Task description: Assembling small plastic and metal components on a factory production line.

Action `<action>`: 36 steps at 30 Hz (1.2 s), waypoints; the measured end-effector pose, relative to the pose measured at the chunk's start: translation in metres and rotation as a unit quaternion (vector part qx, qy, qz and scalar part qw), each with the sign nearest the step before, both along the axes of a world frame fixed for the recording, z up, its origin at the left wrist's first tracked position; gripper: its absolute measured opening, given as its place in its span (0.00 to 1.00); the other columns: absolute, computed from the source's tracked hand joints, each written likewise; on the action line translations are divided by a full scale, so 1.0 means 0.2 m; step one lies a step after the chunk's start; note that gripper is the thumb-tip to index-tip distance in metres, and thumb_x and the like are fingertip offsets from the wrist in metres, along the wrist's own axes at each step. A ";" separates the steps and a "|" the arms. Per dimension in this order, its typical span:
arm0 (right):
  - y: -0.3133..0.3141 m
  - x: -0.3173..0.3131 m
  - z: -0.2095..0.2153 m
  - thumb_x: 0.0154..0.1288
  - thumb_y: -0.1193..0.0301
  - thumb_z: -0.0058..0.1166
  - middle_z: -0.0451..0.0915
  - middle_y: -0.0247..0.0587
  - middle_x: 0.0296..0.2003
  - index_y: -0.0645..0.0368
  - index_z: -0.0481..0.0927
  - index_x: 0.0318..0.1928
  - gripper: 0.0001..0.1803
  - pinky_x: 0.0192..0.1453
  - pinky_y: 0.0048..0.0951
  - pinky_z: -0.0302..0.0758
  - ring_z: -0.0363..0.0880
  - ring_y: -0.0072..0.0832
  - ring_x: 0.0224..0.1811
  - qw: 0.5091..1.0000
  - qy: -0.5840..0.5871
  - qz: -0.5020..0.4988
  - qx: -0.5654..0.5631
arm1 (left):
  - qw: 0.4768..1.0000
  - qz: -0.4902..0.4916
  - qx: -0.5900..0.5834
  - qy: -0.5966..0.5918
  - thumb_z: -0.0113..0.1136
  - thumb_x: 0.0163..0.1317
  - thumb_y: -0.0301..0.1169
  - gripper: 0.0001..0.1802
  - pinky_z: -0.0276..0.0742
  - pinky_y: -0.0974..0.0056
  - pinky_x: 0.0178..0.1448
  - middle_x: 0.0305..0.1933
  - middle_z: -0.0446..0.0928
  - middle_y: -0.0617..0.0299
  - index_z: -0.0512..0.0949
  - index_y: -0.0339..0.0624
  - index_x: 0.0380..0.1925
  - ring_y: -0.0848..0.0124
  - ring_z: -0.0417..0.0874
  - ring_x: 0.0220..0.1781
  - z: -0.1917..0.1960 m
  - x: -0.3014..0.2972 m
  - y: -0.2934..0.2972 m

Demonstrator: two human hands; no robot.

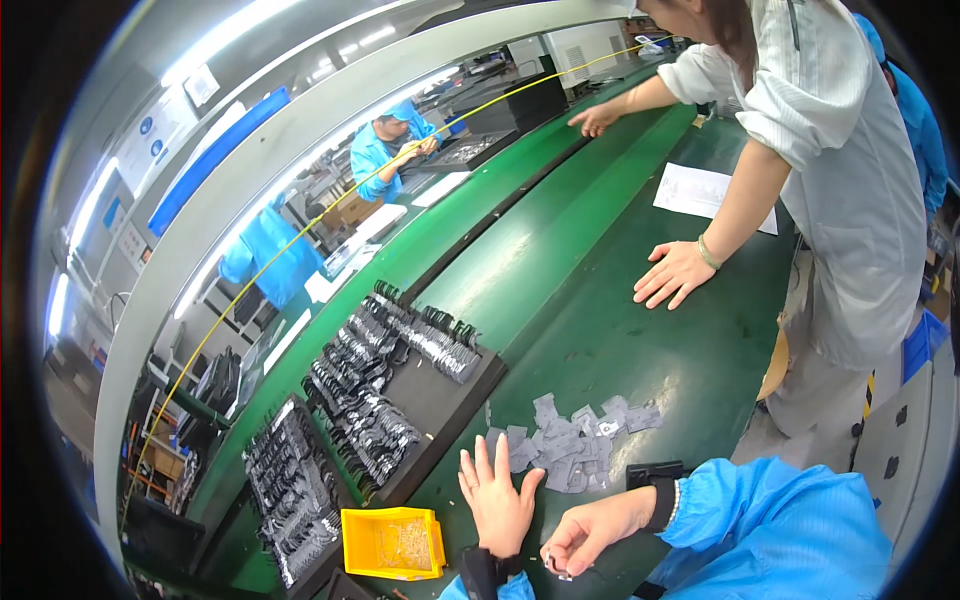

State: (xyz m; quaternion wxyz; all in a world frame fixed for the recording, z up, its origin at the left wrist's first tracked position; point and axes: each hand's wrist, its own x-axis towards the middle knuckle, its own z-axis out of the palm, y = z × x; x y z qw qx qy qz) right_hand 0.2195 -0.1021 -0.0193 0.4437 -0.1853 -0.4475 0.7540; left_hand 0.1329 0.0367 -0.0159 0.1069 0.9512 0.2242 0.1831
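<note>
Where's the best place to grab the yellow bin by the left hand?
Probably by the yellow bin's right rim wall, coming from above on the side facing the left hand. It sits upright with its top open and small parts inside, and black trays crowd its other side.

small grey flat pieces (575,445) heaped loosely (overlapping) on the green table (640,350).
</note>
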 end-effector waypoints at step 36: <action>0.02 0.02 0.00 0.64 0.69 0.51 0.74 0.31 0.31 0.61 0.76 0.34 0.07 0.34 0.17 0.69 0.72 0.15 0.31 0.981 0.007 -0.193 -0.013 | 0.648 0.034 -0.700 -0.299 0.52 0.60 0.18 0.15 0.81 0.65 0.46 0.44 0.75 0.51 0.67 0.35 0.48 0.58 0.80 0.47 0.25 -0.29 -0.13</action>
